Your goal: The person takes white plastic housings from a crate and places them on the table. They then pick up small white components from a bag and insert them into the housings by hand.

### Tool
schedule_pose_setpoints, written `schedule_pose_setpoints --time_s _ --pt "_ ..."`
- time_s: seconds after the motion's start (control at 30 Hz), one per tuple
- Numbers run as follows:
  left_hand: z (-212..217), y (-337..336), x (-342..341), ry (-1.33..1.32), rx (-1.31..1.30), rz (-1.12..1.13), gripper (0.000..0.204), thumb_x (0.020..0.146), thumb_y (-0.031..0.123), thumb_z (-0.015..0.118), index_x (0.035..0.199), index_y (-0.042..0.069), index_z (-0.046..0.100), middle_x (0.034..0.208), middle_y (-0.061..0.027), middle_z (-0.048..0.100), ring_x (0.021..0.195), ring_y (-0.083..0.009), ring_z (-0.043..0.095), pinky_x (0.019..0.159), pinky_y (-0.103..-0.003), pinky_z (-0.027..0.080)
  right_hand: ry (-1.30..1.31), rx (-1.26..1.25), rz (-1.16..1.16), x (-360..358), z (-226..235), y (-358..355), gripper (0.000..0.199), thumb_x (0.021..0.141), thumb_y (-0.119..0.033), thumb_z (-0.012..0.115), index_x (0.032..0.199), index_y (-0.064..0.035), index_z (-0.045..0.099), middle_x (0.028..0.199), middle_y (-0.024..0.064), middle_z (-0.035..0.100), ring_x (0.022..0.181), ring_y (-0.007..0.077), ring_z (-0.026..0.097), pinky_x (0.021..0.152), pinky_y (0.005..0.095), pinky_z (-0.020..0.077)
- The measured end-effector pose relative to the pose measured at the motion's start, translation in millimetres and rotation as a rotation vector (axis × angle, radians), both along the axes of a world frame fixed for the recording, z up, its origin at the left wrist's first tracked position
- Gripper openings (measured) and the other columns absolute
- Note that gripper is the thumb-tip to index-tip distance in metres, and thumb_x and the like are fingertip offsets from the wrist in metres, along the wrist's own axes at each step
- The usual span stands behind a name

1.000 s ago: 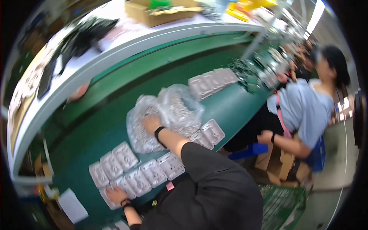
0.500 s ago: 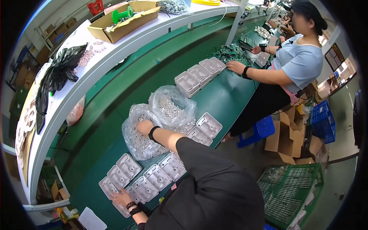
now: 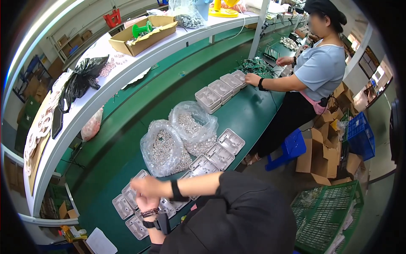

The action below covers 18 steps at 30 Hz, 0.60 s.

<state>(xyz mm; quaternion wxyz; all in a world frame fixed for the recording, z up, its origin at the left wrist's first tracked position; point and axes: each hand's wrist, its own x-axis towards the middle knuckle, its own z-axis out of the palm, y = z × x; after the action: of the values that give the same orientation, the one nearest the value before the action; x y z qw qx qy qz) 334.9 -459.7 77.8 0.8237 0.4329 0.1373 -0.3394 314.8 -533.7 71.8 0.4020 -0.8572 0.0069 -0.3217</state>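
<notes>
Black bag [image 3: 84, 78]: we see it slumped on the white upper shelf [image 3: 127, 70], out of the working lane.
Cardboard box [image 3: 141, 36]: open on that shelf, a green spool inside.
Grey trays [image 3: 127, 207]: we count several lying flat on the green counter [image 3: 249, 114], compartments up, so they can be reached from above.
Left hand [image 3: 146, 204]: over the trays; whether it grips anything we cannot tell.
Right hand [image 3: 146, 186]: fingers drawn together just above the left hand, apparently holding nothing we can make out.
Clear bags [image 3: 163, 148]: two, mouths open, full of small pale parts, beside more trays [image 3: 218, 154].
Co-worker's hand [image 3: 253, 79]: resting by a further tray stack [image 3: 220, 91].
</notes>
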Motion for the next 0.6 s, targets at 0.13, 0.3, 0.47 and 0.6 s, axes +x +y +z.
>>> schedule_pose_setpoints --time_s 0.13,0.3,0.47,0.6 --pt "9 17 -7 0.246 -0.235 0.025 0.029 0.087 0.03 0.043 0.106 0.009 0.048 0.086 -0.0043 0.057 0.077 -0.0157 0.054 0.069 -0.028 0.043 -0.16 -0.111 -0.034 -27 8 28 0.014 0.068 -0.013 0.054 0.082 -0.0093 0.055 0.074 0.0082 0.054 0.073 0.0246 0.055 0.074 0.0359 0.0394" --pt "-1 23 -17 0.301 -0.224 0.057 0.029 0.088 0.031 0.042 0.104 0.008 0.048 0.085 -0.0045 0.057 0.077 -0.0152 0.054 0.068 -0.027 0.044 -0.401 -0.165 0.107 -43 18 29 0.023 0.066 -0.011 0.055 0.09 -0.0111 0.056 0.078 0.0037 0.056 0.077 0.021 0.054 0.079 0.0357 0.0381" --pt "-17 47 -16 0.316 -0.234 0.092 0.029 0.088 0.032 0.04 0.103 0.008 0.049 0.085 -0.0047 0.057 0.078 -0.0146 0.055 0.067 -0.026 0.044 -0.305 -0.122 0.188 -49 10 40 0.025 0.07 -0.012 0.054 0.095 -0.0097 0.057 0.084 0.0053 0.057 0.081 0.02 0.055 0.079 0.0371 0.0386" --pt "-28 62 -18 0.31 -0.23 0.063 0.029 0.089 0.032 0.04 0.102 0.008 0.049 0.084 -0.0048 0.057 0.078 -0.0142 0.055 0.066 -0.026 0.044 -0.338 -0.02 0.126 -50 2 56 0.028 0.07 -0.013 0.054 0.097 -0.0095 0.055 0.083 0.0053 0.056 0.081 0.0194 0.055 0.079 0.037 0.0378"
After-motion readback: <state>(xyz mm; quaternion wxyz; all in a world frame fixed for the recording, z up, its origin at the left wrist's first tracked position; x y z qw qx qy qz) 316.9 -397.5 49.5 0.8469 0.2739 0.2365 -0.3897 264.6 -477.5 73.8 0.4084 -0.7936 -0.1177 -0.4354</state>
